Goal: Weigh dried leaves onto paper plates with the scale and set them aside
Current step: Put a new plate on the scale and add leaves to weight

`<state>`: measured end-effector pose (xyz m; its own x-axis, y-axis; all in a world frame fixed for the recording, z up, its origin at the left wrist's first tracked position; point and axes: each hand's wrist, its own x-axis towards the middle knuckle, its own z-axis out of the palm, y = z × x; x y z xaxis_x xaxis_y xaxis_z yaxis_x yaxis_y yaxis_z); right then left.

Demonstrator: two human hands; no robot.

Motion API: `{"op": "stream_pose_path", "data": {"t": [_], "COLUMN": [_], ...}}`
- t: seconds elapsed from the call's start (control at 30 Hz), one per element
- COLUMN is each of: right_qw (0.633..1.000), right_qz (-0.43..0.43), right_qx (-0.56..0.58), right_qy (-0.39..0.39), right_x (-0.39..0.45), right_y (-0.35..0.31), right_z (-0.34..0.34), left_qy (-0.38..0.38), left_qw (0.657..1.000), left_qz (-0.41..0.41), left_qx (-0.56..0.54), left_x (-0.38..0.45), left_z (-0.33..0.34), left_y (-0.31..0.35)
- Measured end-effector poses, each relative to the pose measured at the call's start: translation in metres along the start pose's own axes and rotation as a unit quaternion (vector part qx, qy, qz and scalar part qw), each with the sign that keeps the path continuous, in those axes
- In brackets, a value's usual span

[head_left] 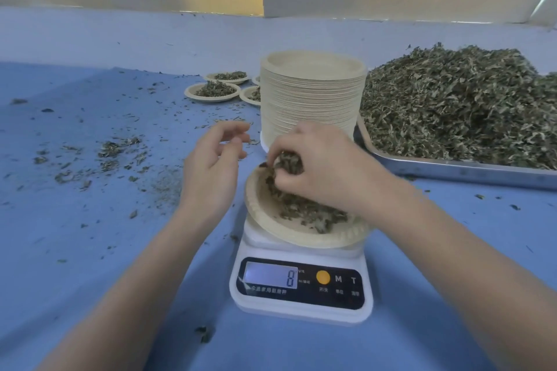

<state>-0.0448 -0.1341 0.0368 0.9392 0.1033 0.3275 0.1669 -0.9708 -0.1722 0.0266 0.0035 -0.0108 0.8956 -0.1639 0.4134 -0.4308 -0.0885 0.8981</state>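
- Weighing is partway along: we are seeing filled plates [214, 90] set aside toward the bench's [90, 220] far edge, with a tall stack of plates [312, 93] left.
- We are pinching a clump of dried leaves [304, 205] in our right hand [319, 169], fingers curled, over the paper plate [271, 221] on the scale [301, 286], near the front edge.
- Our left hand [214, 159] is hovering beside it, loosely curled, holding nothing.
- The display is reading 8; we are judging the portion unfinished.
- The leaves are looking brittle and shredded, heaped in a metal tray [452, 167] at the right edge; the plates are ribbed, pale fibre.
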Motion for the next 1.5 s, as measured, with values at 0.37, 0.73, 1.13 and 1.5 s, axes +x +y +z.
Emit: {"op": "stream_pose_path", "data": {"t": [0.37,0.73,1.13,1.5], "right_qw": [0.986,0.974,0.969,0.978], "right_qz": [0.058,0.029,0.022,-0.007], "right_qx": [0.158,0.224,0.238,0.207], "right_qy": [-0.004,0.020,0.056,-0.017], "right_x": [0.001,-0.001,0.003,0.001], "right_y": [0.013,0.004,0.017,0.022], "right_z": [-0.029,-0.034,-0.041,-0.042], "left_qy": [-0.108,-0.186,-0.164,-0.166], "left_qw": [0.993,0.978,0.985,0.984], "left_qz": [0.040,0.051,0.046,0.067], "left_qx": [0.012,-0.074,-0.006,-0.021], "left_x": [-0.007,-0.014,-0.015,-0.016], "left_z": [-0.003,0.006,0.012,0.004], "left_y": [0.012,0.016,0.014,0.022]}}
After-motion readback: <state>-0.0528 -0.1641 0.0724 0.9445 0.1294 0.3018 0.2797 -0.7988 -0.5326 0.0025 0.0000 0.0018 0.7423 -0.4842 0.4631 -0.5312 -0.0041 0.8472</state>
